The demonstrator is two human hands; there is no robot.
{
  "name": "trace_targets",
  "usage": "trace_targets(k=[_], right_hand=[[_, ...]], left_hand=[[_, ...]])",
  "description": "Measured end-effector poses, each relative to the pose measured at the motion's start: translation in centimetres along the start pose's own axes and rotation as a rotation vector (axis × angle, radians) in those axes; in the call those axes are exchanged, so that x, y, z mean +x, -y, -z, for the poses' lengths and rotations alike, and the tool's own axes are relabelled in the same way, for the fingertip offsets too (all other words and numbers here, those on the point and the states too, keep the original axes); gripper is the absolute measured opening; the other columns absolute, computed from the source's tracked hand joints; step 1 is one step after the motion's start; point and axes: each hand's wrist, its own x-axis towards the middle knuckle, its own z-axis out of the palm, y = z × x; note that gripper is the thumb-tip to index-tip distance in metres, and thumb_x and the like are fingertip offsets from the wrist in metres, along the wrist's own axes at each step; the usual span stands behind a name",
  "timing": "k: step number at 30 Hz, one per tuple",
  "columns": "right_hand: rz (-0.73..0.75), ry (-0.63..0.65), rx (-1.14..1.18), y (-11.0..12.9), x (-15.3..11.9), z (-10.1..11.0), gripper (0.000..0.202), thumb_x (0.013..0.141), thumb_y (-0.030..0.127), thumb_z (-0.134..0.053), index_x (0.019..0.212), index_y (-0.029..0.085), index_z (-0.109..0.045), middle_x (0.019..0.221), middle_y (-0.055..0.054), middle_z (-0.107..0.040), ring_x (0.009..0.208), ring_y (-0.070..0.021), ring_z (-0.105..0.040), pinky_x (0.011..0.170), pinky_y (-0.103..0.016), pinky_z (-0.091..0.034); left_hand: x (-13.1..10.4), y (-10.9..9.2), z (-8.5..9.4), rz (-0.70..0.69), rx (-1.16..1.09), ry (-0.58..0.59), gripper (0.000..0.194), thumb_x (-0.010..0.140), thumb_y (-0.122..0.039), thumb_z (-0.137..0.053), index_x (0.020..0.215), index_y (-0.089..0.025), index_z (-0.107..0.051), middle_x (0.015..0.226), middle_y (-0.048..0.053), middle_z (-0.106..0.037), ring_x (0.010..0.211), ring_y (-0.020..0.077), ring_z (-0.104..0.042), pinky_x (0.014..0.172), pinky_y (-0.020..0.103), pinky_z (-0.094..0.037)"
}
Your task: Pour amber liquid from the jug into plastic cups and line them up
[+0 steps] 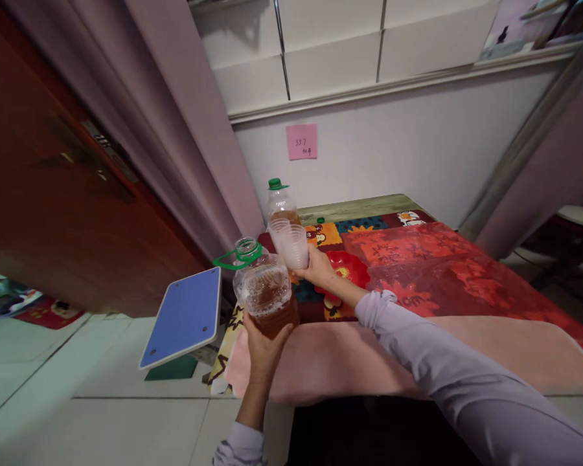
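My left hand (pixel 265 346) is wrapped round the lower part of a large clear plastic bottle (pixel 267 304) of brown liquid. Foam sits on top of that liquid. The bottle's mouth is uncapped, and a green carrying handle (pixel 240 255) rings its neck. My right hand (pixel 318 266) grips a translucent plastic cup (pixel 298 247) just right of the bottle. A second plastic cup (pixel 279 234) stands close against it, partly hidden. Behind the cups is another bottle (pixel 282 204) with brown liquid and a green cap on. A loose green cap (pixel 321 220) lies farther back on the table.
A red scalloped dish (pixel 347 265) lies beside my right wrist on the patterned tablecloth (pixel 418 259). A pink mat (pixel 393 356) runs along the near edge. Left of the table is a blue board (pixel 182 317). A pink note (pixel 302 142) hangs on the wall.
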Motion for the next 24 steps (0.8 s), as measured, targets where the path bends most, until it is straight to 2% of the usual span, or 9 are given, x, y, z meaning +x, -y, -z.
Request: trace_targets(k=[2, 4, 8, 10, 12, 14, 18, 21, 24], right_hand=[[-0.021, 0.036, -0.080, -0.1, 0.3, -1.3, 0.061, 0.077, 0.040, -0.090, 0.127, 0.020, -0.060, 0.120, -0.013, -0.078, 0.109, -0.0320, -0.074, 0.090, -0.038, -0.054], [-0.016, 0.044, -0.130, -0.5, 0.2, -2.2, 0.059, 0.078, 0.041, -0.090, 0.124, 0.019, -0.061, 0.120, -0.015, -0.078, 0.113, -0.0338, -0.073, 0.099, -0.042, -0.051], [-0.003, 0.049, -0.157, -1.3, 0.1, -3.6, 0.057, 0.079, 0.039, -0.090, 0.124, 0.018, -0.062, 0.125, -0.016, -0.077, 0.126, -0.0353, -0.068, 0.117, -0.053, -0.040], [0.030, 0.039, -0.133, -1.7, 0.0, -4.0, 0.066, 0.077, 0.039, -0.091, 0.132, 0.019, -0.060, 0.134, -0.016, -0.074, 0.134, -0.0357, -0.063, 0.122, -0.058, -0.033], [0.089, 0.003, -0.084, -2.5, -0.3, -3.8, 0.086, 0.072, 0.042, -0.094, 0.146, 0.021, -0.055, 0.147, -0.018, -0.067, 0.144, -0.0376, -0.056, 0.126, -0.063, -0.027], [0.144, -0.069, -0.040, -4.0, -0.9, -2.6, 0.097, 0.071, 0.044, -0.094, 0.155, 0.022, -0.049, 0.156, -0.019, -0.060, 0.150, -0.0395, -0.050, 0.127, -0.065, -0.026], [0.108, -0.312, -0.066, -8.7, -3.1, 2.3, 0.074, 0.087, 0.046, -0.076, 0.153, 0.018, -0.054, 0.151, -0.020, -0.063, 0.145, -0.0385, -0.054, 0.124, -0.060, -0.036], [-0.126, -0.443, -0.153, -12.3, -4.9, 5.6, 0.068, 0.092, 0.048, -0.069, 0.150, 0.013, -0.056, 0.147, -0.025, -0.065, 0.138, -0.0389, -0.060, 0.117, -0.056, -0.046], [-0.349, -0.387, -0.212, -14.6, -6.0, 6.6, 0.061, 0.090, 0.045, -0.071, 0.141, 0.013, -0.064, 0.135, -0.024, -0.072, 0.124, -0.0374, -0.070, 0.106, -0.050, -0.054]], left_hand=[[0.0, 0.1, 0.1, -0.002, 0.016, 0.006, 0.128, 0.063, -0.049, -0.099, 0.165, -0.024, -0.027, 0.158, 0.020, -0.054, 0.148, 0.0374, -0.056, 0.124, 0.053, -0.046], [0.0, 0.2, 0.2, 0.004, 0.029, 0.015, 0.128, 0.062, -0.050, -0.099, 0.165, -0.023, -0.026, 0.158, 0.021, -0.054, 0.149, 0.0374, -0.055, 0.124, 0.053, -0.045], [0.2, 0.5, 0.3, 0.021, 0.038, 0.023, 0.129, 0.061, -0.051, -0.100, 0.163, -0.022, -0.028, 0.155, 0.021, -0.056, 0.148, 0.0385, -0.056, 0.123, 0.055, -0.046], [0.3, 0.6, 0.3, 0.017, 0.027, 0.018, 0.129, 0.060, -0.051, -0.100, 0.163, -0.022, -0.029, 0.155, 0.021, -0.056, 0.147, 0.0390, -0.056, 0.122, 0.056, -0.046], [0.4, 0.8, 0.4, 0.004, 0.016, 0.009, 0.128, 0.058, -0.050, -0.101, 0.162, -0.023, -0.030, 0.156, 0.021, -0.055, 0.148, 0.0393, -0.056, 0.122, 0.056, -0.046], [0.4, 0.9, 0.3, -0.004, 0.006, 0.002, 0.127, 0.058, -0.048, -0.101, 0.161, -0.024, -0.031, 0.156, 0.021, -0.055, 0.148, 0.0389, -0.056, 0.122, 0.055, -0.047], [0.4, 0.9, 0.2, 0.000, -0.014, 0.006, 0.127, 0.058, -0.046, -0.101, 0.161, -0.025, -0.031, 0.154, 0.019, -0.057, 0.147, 0.0376, -0.057, 0.124, 0.056, -0.045], [0.3, 0.7, 0.0, -0.001, -0.026, -0.005, 0.123, 0.059, -0.045, -0.101, 0.160, -0.026, -0.034, 0.153, 0.017, -0.058, 0.149, 0.0374, -0.055, 0.126, 0.057, -0.043], [0.1, 0.4, -0.1, 0.010, -0.034, -0.001, 0.120, 0.061, -0.045, -0.101, 0.159, -0.026, -0.035, 0.152, 0.017, -0.059, 0.146, 0.0370, -0.058, 0.124, 0.057, -0.046]])
